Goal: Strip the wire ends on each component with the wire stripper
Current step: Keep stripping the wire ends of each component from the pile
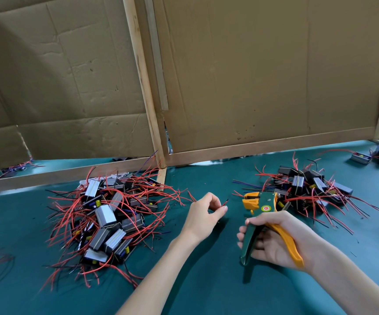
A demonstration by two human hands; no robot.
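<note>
Wire end (225, 202) sticks up and rightward from the pinching fingertips of our left hand (203, 214), its axis aimed at the wire stripper (262, 204) head nearby. Our right hand (273, 238) wraps both handles.

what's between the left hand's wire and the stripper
In the head view, only bare green mat separates the red wire from the wire stripper.

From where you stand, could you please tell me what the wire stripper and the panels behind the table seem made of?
Wire stripper: green body probably painted metal, orange handle sleeve matte plastic by its even colour. Panels: brown cardboard, creased and dented, framed in pale bare wood strips.
</note>
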